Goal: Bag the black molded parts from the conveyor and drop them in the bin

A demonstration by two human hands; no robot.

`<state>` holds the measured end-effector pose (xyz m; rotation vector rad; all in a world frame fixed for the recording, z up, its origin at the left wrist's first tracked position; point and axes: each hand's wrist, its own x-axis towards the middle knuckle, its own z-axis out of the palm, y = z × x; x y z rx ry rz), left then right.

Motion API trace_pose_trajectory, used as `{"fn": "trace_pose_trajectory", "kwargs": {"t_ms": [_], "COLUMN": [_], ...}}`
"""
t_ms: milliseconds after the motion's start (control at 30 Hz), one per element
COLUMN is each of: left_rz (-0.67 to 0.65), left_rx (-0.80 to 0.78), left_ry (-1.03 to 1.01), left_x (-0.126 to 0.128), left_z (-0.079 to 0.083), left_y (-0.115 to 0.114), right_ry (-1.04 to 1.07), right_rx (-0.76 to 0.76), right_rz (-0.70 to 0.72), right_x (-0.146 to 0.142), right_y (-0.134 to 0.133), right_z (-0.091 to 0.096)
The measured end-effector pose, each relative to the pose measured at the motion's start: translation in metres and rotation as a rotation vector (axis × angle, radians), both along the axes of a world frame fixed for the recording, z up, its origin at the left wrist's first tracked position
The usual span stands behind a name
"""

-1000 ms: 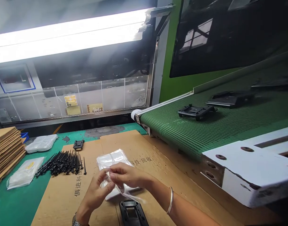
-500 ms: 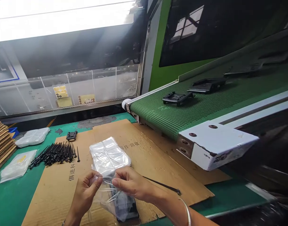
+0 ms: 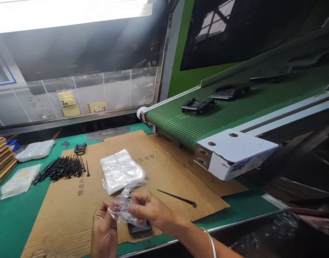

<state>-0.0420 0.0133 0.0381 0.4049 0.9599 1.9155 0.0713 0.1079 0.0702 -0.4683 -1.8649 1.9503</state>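
left hand (image 3: pixel 104 225) and right hand (image 3: pixel 149 209) each have a pinched grip on a crumpled clear bag (image 3: pixel 121 214), contents unclear, on the bag stack's (image 3: pixel 121 168) near side. a black frame (image 3: pixel 139 229), partly hidden by hands and bag, lies there too. left of the stack: a pin heap (image 3: pixel 63 167); right: a loose pin (image 3: pixel 177 198).

Black frame (image 3: pixel 139 228) part-hidden; cardboard stack (image 3: pixel 1 161) cropped

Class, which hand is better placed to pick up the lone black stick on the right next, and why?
Probably the right hand: it is nearer the black stick than the left hand. Both hold clear plastic, though.
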Motion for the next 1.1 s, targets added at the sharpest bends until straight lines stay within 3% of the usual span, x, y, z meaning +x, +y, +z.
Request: {"fn": "trace_pose_trajectory", "kwargs": {"t_ms": [100, 167, 233, 333, 433, 500, 600, 667, 767, 867, 967, 1033, 1100], "left_rz": [0.066, 0.075, 0.151, 0.346, 0.497, 0.602, 0.659, 0.627, 0.742, 0.847, 0.797, 0.752, 0.71], "left_rx": [-0.033, -0.054, -0.077, -0.193, -0.283, -0.286, -0.202, -0.137, -0.189, -0.309, -0.386, -0.412, -0.421], "left_ry": [-0.32, -0.287, -0.105, 0.151, 0.274, 0.619, 1.382, 1.586, 1.558, 1.477, 1.409, 1.379, 1.344], "left_x": [-0.009, -0.009, -0.005, -0.002, -0.006, -0.01, -0.017, -0.022, -0.033, -0.041, -0.041, -0.038, -0.036], "left_z": [-0.006, -0.012, -0.019, -0.031, -0.043, -0.048, -0.05, -0.048, -0.044, -0.044, -0.047, -0.049, -0.052], "left_y": [0.0, 0.001, 0.004, 0.011, 0.014, 0.01, 0.0, -0.006, -0.011, -0.014, -0.013, -0.013, -0.012], "right_ry": [0.049, 0.076, 0.082, 0.049, -0.034, -0.103, -0.134, -0.13, -0.202, -0.476, -0.639, -0.554, -0.412], "right_rx": [-0.111, -0.174, -0.21, -0.081, 0.233, 0.454, 0.63, 0.686, 0.735, 0.725, 0.702, 0.647, 0.478], "right_rz": [-0.31, -0.402, -0.41, -0.365, -0.352, -0.316, -0.151, -0.102, -0.282, -0.473, -0.425, -0.399, -0.403], "right_x": [-0.004, -0.009, -0.014, -0.022, -0.028, -0.029, -0.025, -0.017, 0.005, 0.028, 0.039, 0.042, 0.045], "right_y": [0.007, 0.008, 0.005, -0.003, -0.011, -0.015, -0.015, -0.011, -0.002, 0.0, -0.007, -0.014, -0.019], "right_z": [-0.01, -0.015, -0.018, -0.023, -0.025, -0.023, -0.017, -0.013, -0.017, -0.039, -0.064, -0.074, -0.078]}}
